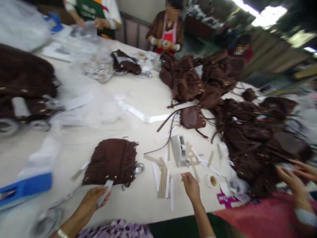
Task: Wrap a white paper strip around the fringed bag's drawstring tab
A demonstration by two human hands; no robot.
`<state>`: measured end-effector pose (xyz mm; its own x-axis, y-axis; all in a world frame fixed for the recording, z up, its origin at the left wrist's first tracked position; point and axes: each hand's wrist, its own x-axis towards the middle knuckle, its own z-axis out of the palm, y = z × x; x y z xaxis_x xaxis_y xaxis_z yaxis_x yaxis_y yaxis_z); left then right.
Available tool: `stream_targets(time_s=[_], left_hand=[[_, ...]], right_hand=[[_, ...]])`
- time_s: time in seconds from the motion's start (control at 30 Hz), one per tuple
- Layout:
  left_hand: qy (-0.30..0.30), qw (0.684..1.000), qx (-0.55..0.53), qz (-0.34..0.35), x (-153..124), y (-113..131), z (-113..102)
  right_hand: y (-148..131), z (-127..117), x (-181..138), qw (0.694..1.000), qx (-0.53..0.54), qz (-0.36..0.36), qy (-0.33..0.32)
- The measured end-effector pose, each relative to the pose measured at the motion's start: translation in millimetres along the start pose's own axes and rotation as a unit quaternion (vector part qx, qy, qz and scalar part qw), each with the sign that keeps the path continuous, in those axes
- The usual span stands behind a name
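Note:
My left hand [95, 198] holds a white paper strip [105, 190] at the near edge of a dark brown fringed suede bag [111, 162] lying flat on the cream table [138, 92]. My right hand [190, 185] hovers over the table just right of a scatter of white and tan strips [164, 178], fingers loosely curled, nothing in it. A small grey tool [179, 150] lies beyond the strips. A roll of tape [211, 180] sits to the right of my right hand.
A large heap of brown fringed bags [250, 132] fills the table's right side, another pile [188, 79] lies further back. Clear plastic bags [81, 99] and a blue-edged box [27, 185] lie left. A co-worker's hands [294, 175] reach in at right; other people stand at the far end.

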<state>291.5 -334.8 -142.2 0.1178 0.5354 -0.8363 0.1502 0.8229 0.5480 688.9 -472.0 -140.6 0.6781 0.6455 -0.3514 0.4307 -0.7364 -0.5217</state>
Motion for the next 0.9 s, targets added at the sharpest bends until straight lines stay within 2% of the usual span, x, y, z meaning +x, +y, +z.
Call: stream_targets(time_s=[0.07, 0.1, 0.2, 0.3, 0.4, 0.57, 0.67, 0.8, 0.9], left_hand=[[-0.001, 0.999, -0.028, 0.015, -2, -14, -16], [0.002, 0.999, -0.035, 0.020, 0, -19, -19], [0.015, 0.999, -0.038, 0.027, 9, -26, -20], [0.006, 0.998, -0.034, 0.052, 16, -31, -19], [0.003, 0.996, -0.034, 0.077, 22, -37, -20], [0.014, 0.994, -0.041, 0.096, 27, -36, -21], [-0.003, 0.994, -0.043, 0.104, 27, -34, -25], [-0.024, 0.993, -0.063, 0.095, 22, -43, -34], [-0.022, 0.996, -0.061, 0.065, 22, -36, -26]], right_hand=[[-31, 34, -21, 0.991, 0.086, -0.047, -0.095], [-50, 54, -35, 0.974, 0.152, -0.062, -0.155], [-114, 118, -78, 0.899, 0.288, -0.067, -0.324], [-164, 173, -103, 0.861, 0.323, -0.067, -0.388], [-185, 206, -108, 0.857, 0.310, -0.077, -0.405], [-185, 226, -101, 0.880, 0.269, -0.088, -0.382], [-188, 226, -99, 0.889, 0.243, -0.096, -0.377], [-194, 223, -108, 0.900, 0.190, -0.116, -0.374], [-199, 213, -107, 0.911, 0.139, -0.131, -0.366]])
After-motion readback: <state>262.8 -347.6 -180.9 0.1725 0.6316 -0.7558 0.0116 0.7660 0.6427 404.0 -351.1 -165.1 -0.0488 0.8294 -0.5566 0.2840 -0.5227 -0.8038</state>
